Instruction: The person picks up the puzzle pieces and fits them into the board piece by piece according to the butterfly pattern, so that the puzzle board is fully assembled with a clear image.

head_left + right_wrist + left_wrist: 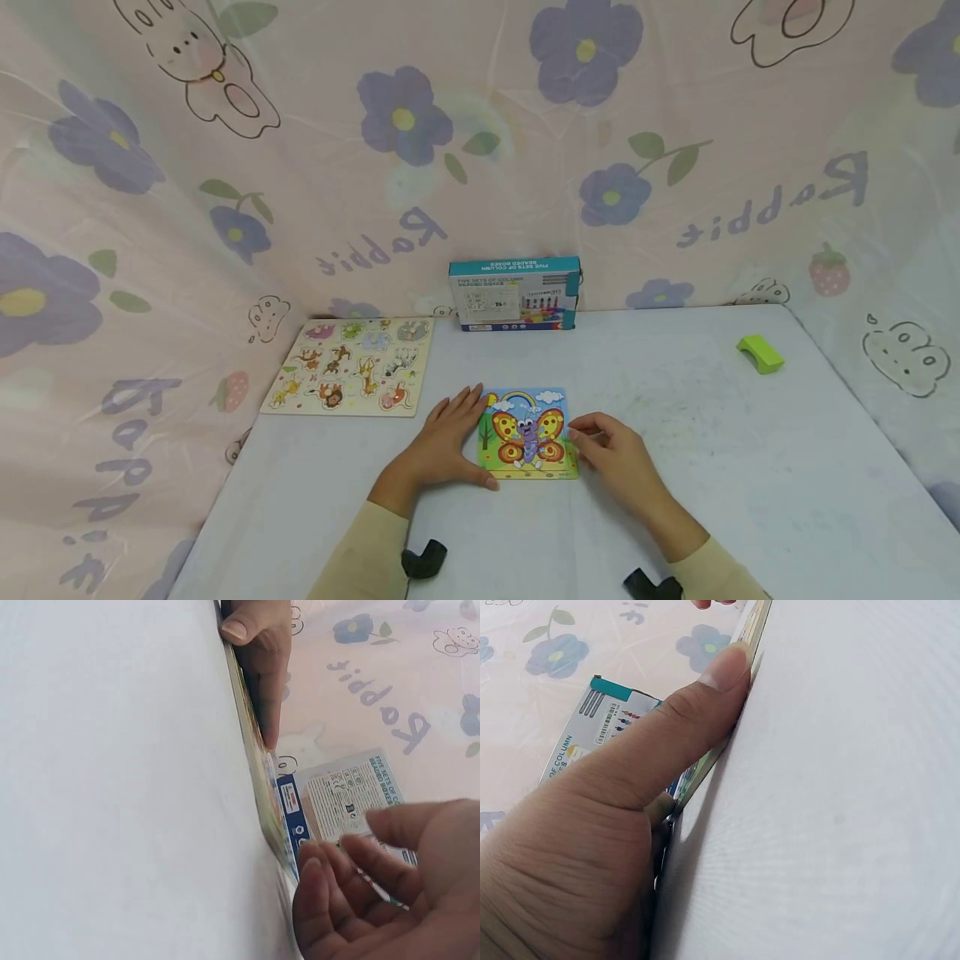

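A square butterfly jigsaw puzzle (528, 433) lies flat on the white table, its picture face up. Along its left side rests my left hand (442, 442), fingers stretched toward the far left corner and thumb at the near edge. In the left wrist view the thumb (697, 694) lies against the puzzle's thin edge. Beside the right edge is my right hand (618, 458), fingertips right at the border. The right wrist view shows its fingers (315, 892) loosely bent with nothing between them, and the puzzle's side (251, 750) running toward the left hand.
At the back left lies a wooden board (348, 367) with several animal pieces. A beaded-column toy box (515, 296) stands at the table's back edge. A green arch block (761, 354) sits at the far right. Patterned cloth (495, 192) hangs behind and at both sides.
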Demonstrator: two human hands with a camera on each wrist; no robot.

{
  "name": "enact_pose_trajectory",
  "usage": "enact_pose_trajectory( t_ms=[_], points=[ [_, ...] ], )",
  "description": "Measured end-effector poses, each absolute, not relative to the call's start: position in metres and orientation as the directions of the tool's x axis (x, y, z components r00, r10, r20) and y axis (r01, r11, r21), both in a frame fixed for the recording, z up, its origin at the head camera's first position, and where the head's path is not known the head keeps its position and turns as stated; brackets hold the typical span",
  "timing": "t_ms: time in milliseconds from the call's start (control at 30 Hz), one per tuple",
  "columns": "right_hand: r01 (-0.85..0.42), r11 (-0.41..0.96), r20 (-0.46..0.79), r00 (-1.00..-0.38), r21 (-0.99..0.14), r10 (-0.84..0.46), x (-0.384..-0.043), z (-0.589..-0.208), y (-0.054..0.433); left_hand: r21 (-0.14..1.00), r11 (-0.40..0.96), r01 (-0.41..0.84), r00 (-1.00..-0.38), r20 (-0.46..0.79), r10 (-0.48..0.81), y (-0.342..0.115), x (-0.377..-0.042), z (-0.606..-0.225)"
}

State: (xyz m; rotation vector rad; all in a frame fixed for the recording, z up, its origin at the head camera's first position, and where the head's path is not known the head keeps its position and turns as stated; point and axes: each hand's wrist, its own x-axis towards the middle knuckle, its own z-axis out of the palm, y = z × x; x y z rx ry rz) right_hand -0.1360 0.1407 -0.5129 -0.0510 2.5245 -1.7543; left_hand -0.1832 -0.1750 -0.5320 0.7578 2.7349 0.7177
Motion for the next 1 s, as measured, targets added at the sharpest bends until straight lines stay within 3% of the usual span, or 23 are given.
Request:
enact_pose_trajectory(
  t_ms=[200,567,667,833,1000],
  points=[
    [-0.049,0.336,0.005,-0.991,-0.94,-0.133,-0.137,-0.518,0.144,0.51,0.752,0.418,-0.848,-0.078,0.524,-0.176,-0.183,-0.535],
    [-0.306,0.484,0.157,-0.933,-0.82,-0.325,-0.133,-0.523,0.146,0.515,0.748,0.42,-0.848,-0.071,0.525,-0.175,-0.182,-0.534],
    [-0.392,0.573,0.185,-0.904,-0.72,-0.386,-0.131,-0.522,0.148,0.516,0.749,0.416,-0.846,-0.082,0.526,-0.172,-0.182,-0.535],
    [-0.576,0.688,0.167,-0.806,-0.442,-0.568,-0.127,-0.521,0.153,0.503,0.754,0.422,-0.845,-0.084,0.529,-0.169,-0.185,-0.538],
    [-0.597,0.702,0.105,-0.785,-0.389,-0.61,-0.125,-0.52,0.153,0.511,0.749,0.422,-0.846,-0.076,0.528,-0.169,-0.186,-0.539]
  ],
)
